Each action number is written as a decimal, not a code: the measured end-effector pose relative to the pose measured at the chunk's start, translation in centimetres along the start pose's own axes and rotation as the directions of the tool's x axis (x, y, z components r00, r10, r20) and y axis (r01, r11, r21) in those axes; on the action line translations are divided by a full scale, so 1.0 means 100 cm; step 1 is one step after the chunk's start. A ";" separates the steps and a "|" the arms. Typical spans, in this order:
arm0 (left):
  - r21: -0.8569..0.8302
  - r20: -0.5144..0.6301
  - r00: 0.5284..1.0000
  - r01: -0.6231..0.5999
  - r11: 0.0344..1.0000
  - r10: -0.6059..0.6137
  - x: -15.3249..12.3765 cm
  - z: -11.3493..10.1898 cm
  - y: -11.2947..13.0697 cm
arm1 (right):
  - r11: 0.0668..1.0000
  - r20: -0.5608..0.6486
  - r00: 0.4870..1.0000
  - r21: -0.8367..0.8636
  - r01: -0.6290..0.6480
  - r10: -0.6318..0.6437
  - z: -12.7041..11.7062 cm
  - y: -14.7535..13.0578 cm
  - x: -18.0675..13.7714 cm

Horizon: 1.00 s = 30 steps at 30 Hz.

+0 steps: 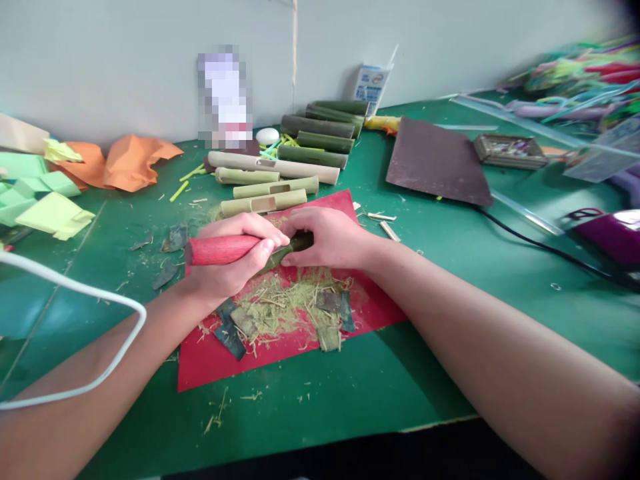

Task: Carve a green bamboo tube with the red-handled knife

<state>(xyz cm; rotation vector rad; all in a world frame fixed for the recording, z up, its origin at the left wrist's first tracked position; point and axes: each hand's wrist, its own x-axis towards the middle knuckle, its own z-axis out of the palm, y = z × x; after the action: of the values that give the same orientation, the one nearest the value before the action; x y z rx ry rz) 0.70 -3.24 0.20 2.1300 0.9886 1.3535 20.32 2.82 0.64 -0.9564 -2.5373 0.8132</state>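
My left hand point(235, 250) is closed round a thick red wooden handle point(220, 251), which looks like a carving tool; its working end is hidden by my fingers. My right hand point(325, 237) grips a dark green bamboo tube point(301, 241) from above, thumb on the near side. Both hands meet at the tube over a red sheet point(200, 363). Pale green shavings point(280, 300) and several cut bark pieces point(230, 333) lie on the sheet just below my hands.
Beyond my hands lie several bamboo tubes point(275, 165), some with notches cut in them. A dark board point(440, 160) and a small tray point(510, 151) are at the right. Orange paper point(133, 163) sits at the left. A white cable point(135, 313) loops over my left forearm.
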 end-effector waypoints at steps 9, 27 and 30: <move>-0.002 -0.103 0.995 -0.012 1.000 0.012 -0.008 0.001 -0.002 | 1.000 -0.019 1.000 0.029 0.002 -0.001 0.002 0.004 -0.001; -0.103 -0.261 0.965 -0.010 0.995 -0.018 -0.012 0.007 -0.013 | 0.999 0.018 1.000 0.043 -0.023 0.022 -0.001 0.001 -0.002; -0.048 -0.221 0.974 0.047 0.998 -0.056 -0.009 0.007 -0.008 | 0.999 0.019 1.000 0.034 -0.011 0.011 -0.001 0.001 -0.002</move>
<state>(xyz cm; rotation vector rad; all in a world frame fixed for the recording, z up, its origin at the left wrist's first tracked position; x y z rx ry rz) 0.81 -3.37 -1.22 1.9385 1.0812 1.5985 20.54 2.81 0.67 -0.9575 -2.5276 0.8692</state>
